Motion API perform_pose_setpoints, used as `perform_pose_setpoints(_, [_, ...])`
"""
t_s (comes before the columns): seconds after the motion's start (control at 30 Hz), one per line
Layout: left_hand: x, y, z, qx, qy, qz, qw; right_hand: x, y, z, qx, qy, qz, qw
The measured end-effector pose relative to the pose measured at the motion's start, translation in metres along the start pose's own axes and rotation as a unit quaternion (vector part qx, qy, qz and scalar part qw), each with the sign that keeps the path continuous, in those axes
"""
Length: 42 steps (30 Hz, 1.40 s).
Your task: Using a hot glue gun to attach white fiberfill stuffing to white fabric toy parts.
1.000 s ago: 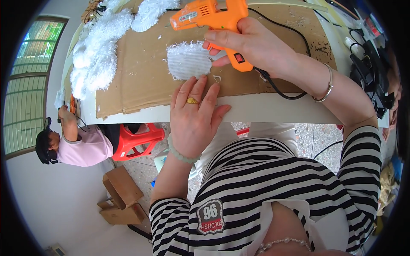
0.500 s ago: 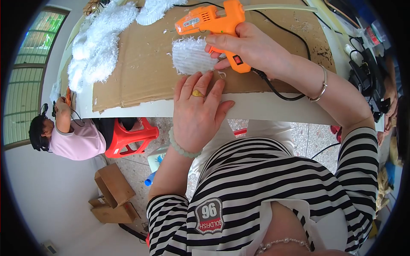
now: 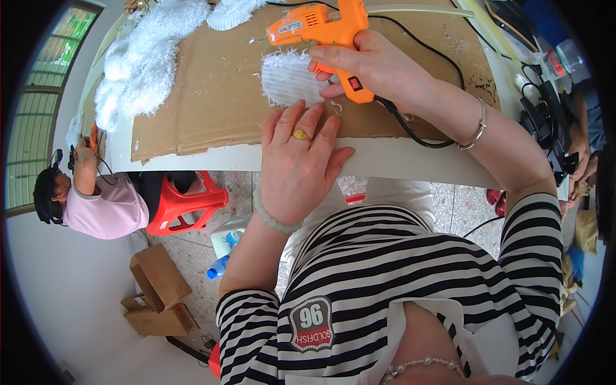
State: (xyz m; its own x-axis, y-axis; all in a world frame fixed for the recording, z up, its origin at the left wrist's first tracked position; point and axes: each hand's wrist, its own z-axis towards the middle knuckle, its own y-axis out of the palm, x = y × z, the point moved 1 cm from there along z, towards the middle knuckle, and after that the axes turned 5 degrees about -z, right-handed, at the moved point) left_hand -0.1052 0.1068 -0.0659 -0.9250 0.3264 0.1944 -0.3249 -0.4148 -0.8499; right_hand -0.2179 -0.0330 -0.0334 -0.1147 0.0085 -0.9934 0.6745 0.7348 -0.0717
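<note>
My right hand (image 3: 388,67) grips an orange glue gun (image 3: 350,29), its top cut off from view, and partly hides a white fuzzy pad (image 3: 289,80) on the cardboard (image 3: 218,96). My left hand (image 3: 296,163) lies flat, fingers slightly spread, over the near edge of the white surface (image 3: 398,160); a red stool (image 3: 183,206) stands by its near-left corner.

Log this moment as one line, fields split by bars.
left hand: open, at near edge of pad | right hand: holds glue gun | pad: on cardboard | fluff: left of pad
</note>
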Motion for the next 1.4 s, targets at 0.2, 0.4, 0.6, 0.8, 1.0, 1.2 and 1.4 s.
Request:
perform_pose_setpoints(0.2, [-0.001,-0.001,0.0,-0.003,-0.008,-0.019,1.0,-0.003,-0.005,-0.002,0.009,-0.006,0.002,1.0])
perform_pose_setpoints(0.4, [-0.003,-0.005,0.0,0.002,-0.006,-0.03,1.0,-0.011,-0.01,-0.004,-0.025,-0.042,-0.052,0.997])
perform_pose_setpoints(0.6, [-0.007,-0.007,0.004,0.006,-0.007,-0.047,0.999,-0.009,-0.012,-0.001,-0.072,0.018,-0.223,0.972])
perform_pose_setpoints(0.8, [-0.009,-0.01,0.006,-0.001,-0.022,-0.056,0.998,-0.008,-0.011,0.002,-0.072,-0.048,-0.327,0.941])
perform_pose_setpoints(1.0, [-0.011,-0.01,0.006,0.002,-0.024,-0.069,0.997,-0.006,-0.012,0.002,-0.022,-0.065,-0.31,0.948])
perform_pose_setpoints(1.2, [-0.013,-0.009,0.004,0.014,-0.019,-0.082,0.996,-0.009,-0.011,0.001,-0.019,-0.057,-0.321,0.945])
perform_pose_setpoints(1.4, [-0.012,-0.009,0.005,0.016,-0.022,-0.079,0.996,-0.01,-0.012,0.001,-0.024,-0.05,-0.336,0.94])
